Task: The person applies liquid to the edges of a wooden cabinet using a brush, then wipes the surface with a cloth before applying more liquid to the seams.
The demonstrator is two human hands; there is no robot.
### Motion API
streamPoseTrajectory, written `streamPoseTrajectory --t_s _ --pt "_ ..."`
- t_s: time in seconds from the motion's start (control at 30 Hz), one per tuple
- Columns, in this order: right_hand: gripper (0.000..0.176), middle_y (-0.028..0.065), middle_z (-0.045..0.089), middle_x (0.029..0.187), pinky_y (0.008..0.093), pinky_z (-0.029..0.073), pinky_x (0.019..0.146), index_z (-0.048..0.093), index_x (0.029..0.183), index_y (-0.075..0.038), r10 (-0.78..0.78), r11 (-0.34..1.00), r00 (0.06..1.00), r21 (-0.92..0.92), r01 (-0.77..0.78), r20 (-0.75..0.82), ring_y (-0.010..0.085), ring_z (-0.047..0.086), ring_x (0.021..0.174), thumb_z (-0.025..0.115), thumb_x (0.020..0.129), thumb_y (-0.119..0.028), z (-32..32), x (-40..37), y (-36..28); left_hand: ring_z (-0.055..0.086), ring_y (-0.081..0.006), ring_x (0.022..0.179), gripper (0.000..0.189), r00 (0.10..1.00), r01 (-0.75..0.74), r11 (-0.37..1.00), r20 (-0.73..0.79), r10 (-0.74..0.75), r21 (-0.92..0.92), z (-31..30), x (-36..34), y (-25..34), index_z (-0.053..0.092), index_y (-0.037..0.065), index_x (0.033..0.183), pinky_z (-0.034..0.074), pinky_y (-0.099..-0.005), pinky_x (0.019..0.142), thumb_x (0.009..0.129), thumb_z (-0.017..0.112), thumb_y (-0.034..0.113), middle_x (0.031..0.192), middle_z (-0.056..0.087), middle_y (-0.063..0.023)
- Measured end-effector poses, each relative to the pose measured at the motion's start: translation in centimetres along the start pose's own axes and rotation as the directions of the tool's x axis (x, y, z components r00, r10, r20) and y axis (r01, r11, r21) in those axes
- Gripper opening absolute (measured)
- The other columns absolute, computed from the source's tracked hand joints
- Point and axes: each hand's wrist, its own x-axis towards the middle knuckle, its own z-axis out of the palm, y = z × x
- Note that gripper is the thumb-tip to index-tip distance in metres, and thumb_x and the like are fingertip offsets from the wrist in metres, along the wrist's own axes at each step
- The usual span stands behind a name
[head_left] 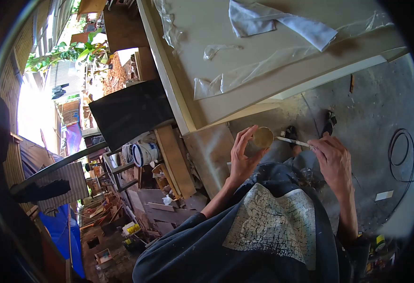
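Observation:
My left hand (pixel 244 158) wraps its fingers round a small round cup (pixel 263 138) with a yellowish-tan inside, held in front of my body. A thin paintbrush (pixel 292 141) with a pale handle is gripped in my right hand (pixel 335 160). Its tip points left, right at the cup's rim. Just beyond my hands stands a large cream-coloured panel piece (pixel 259 101), with a white cloth (pixel 282 23) and strips of clear plastic film (pixel 244 78) lying on it.
A coiled cable (pixel 398 153) lies on the grey concrete floor (pixel 358 108) at right. My feet show below my hands. To the left are a white bucket (pixel 145 154), wooden boards (pixel 175 162) and a dark panel (pixel 131 113). A blue tarp (pixel 63 236) hangs farther left.

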Motion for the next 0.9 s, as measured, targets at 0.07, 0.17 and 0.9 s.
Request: streamPoseTrajectory --t_s 0.07,0.17,0.9 --pt "0.016 0.0072 0.069 0.091 0.0503 0.053 0.102 0.073 0.105 -0.009 0.002 1.0 1.0 0.019 -0.002 -0.005 0.031 0.067 0.087 0.072 0.09 -0.005 -0.1 0.1 0.1 0.06 -0.0263 0.119 0.074 1.0 0.011 1.0 0.007 -0.011 0.012 -0.1 0.0 0.2 0.058 0.008 0.142 0.052 -0.0389 0.095 0.075 0.089 0.006 0.131 0.062 -0.0138" --pt "0.016 0.0069 0.069 0.09 0.052 0.051 0.104 0.073 0.105 -0.009 0.015 0.998 1.0 0.057 -0.016 0.008 0.0301 0.068 0.087 0.072 0.09 -0.005 0.1 0.4 -0.3 0.06 -0.0259 0.12 0.073 1.0 0.018 1.0 0.017 -0.019 0.019 0.0 0.1 0.3 0.058 0.008 0.142 0.052 -0.0388 0.095 0.076 0.089 0.006 0.132 0.062 -0.0135" --pt "0.016 0.0073 0.073 0.095 0.0263 0.053 0.076 0.072 0.11 -0.001 0.145 0.701 0.97 0.672 -0.24 0.195 0.0119 0.069 0.086 0.069 0.095 -0.002 7.1 0.9 -2.2 0.054 -0.0206 0.131 0.071 0.936 0.331 0.887 -0.007 -0.352 -0.323 -1.2 -3.0 -2.8 0.05 0.008 0.148 0.047 -0.0417 0.108 0.086 0.082 0.002 0.142 0.053 -0.0053"
